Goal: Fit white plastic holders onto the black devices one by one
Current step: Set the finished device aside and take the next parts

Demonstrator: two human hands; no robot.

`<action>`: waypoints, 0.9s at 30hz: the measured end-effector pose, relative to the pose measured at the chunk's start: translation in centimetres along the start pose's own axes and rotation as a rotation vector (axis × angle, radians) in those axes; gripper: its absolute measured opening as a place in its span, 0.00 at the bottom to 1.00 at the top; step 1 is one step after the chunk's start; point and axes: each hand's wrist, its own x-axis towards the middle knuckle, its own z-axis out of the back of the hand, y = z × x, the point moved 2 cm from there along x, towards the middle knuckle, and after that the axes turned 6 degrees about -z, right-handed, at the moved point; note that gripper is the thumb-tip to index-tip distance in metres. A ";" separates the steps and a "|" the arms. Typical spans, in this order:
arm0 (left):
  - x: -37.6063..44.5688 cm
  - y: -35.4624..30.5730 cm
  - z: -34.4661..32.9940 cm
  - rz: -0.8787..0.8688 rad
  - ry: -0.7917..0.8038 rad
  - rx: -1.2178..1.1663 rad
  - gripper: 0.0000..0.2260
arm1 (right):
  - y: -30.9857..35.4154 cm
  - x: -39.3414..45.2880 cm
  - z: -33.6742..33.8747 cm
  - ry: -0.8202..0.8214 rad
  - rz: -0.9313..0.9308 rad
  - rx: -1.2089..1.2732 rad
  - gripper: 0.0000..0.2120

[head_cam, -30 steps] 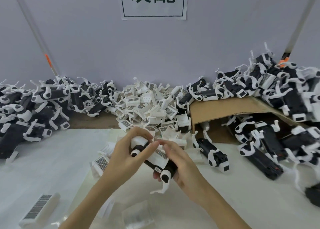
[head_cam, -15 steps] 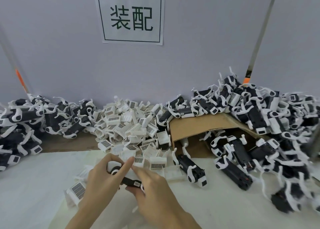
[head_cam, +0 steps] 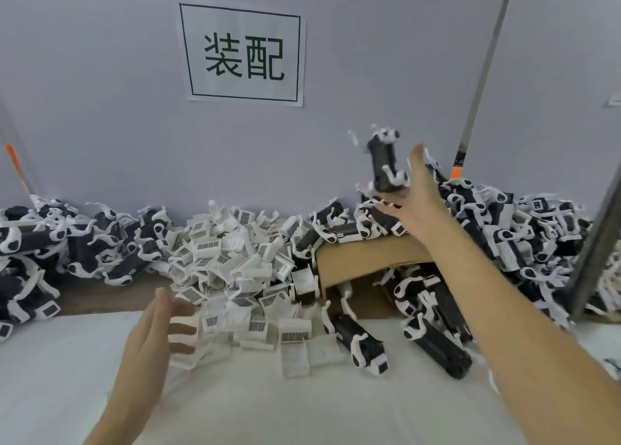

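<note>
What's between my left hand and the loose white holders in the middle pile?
Nothing visible. The left hand is open, fingers reaching toward the near edge of the white holders, with no other object between them.

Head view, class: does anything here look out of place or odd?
Yes. One black device with white fittings is in mid-air, upright and blurred, just above the open right hand, over the right-hand pile. It rests on nothing. The left hand holds nothing.
</note>
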 end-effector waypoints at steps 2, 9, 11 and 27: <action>0.1 0.5 0.1 0.020 0.019 0.015 0.30 | 2.2 2.3 2.1 -0.040 -0.176 0.153 0.40; 0.2 1.9 -0.4 -0.146 0.034 0.293 0.19 | -10.9 -4.9 -1.9 0.253 -0.169 -0.145 0.21; 0.2 2.3 -0.4 -0.213 0.065 0.456 0.16 | -15.1 -7.7 -4.2 0.329 -0.161 -0.187 0.23; 14.7 4.0 2.1 0.045 0.005 1.083 0.21 | -26.5 -9.0 -8.0 0.288 0.252 -0.378 0.29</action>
